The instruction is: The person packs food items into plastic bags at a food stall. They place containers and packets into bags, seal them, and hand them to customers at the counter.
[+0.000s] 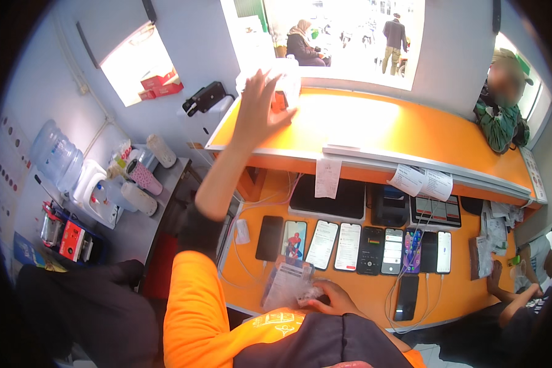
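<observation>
My left hand [259, 108] is raised to the left end of the orange upper counter [359, 122], fingers and thumb spread. Just beyond it stands a whitish plastic bag [290, 73] with something orange inside, washed out by glare; whether my fingers touch it is unclear. Close to my body, my right hand [333, 298] grips a crumpled piece of clear plastic [310, 293]. Beside that plastic, at the lower desk's front edge, is a plastic-wrapped packet [283, 278] with a printed paper on it. A row of smartphones, including one with a lit white screen [322, 244], lies beyond.
Charging cables [388, 294] loop over the lower desk's right part. Paper slips [328, 178] hang from the counter edge. At left, a side table [165, 202] carries bottles and a tumbler [145, 177]. Another person's hand [494, 276] rests at the right; someone stands at the right window.
</observation>
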`<state>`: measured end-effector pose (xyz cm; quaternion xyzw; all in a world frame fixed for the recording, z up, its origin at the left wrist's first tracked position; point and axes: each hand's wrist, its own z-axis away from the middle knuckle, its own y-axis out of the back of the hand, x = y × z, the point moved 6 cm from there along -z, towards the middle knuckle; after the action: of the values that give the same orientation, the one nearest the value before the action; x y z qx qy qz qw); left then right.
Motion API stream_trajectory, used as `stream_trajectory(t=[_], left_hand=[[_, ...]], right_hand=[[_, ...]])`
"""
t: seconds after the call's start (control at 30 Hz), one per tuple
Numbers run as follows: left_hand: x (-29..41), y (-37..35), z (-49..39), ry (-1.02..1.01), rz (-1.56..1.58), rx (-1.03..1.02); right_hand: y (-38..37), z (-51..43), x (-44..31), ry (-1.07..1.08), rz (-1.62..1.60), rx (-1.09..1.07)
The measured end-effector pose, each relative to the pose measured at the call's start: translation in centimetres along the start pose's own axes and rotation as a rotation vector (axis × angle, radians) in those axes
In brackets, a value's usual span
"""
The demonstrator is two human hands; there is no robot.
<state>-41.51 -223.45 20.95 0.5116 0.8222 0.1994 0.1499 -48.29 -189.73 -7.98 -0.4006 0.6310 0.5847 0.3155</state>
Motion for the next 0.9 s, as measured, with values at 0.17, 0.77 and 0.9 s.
stream_trajectory(t=[0.17,0.77,0.9], left_hand=[[-8.9,-7.0,-6.3,0.444,-0.304,-0.759],[-5.3,-0.2,1.8,0.422,-0.073,0.306],[-0.7,1.6,6.5,0.491,0.036,0.314]], right_hand=[[0.8,-0.3,0.8,-0.111,-0.001,-0.106],[-0.5,-1.7,2.3,-0.300,-0.159,-0.299],[0.3,-2.2,1.1,-0.220,-0.040,-0.293]])
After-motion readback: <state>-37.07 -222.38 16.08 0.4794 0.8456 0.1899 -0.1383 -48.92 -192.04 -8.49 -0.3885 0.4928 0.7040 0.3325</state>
